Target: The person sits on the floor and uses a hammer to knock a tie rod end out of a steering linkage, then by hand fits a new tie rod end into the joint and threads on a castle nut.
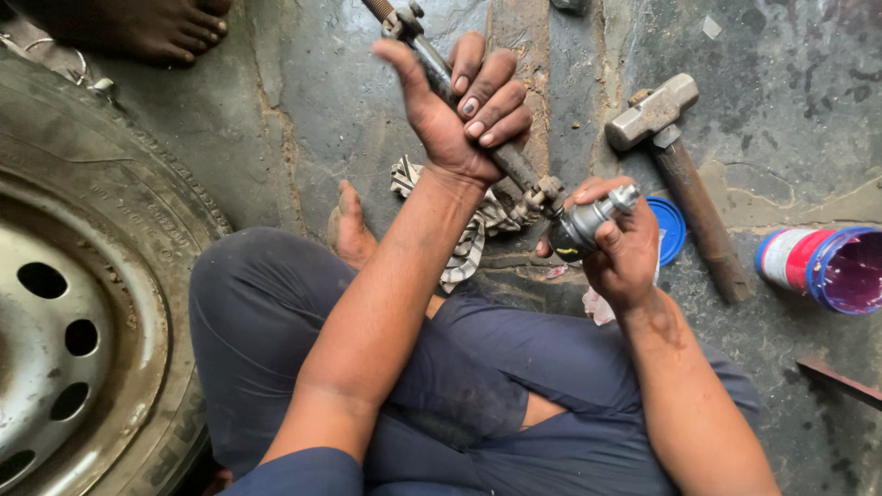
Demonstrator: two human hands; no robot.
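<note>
At left on the floor, a wheel; at centre, left hand clamped around a steel rod, right hand gripping its ball-joint end; at right, hammer, open tub, blue lid.

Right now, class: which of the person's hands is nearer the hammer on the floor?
Right. The right hand is just beside the hammer handle; the left hand grips the rod farther away.
</note>
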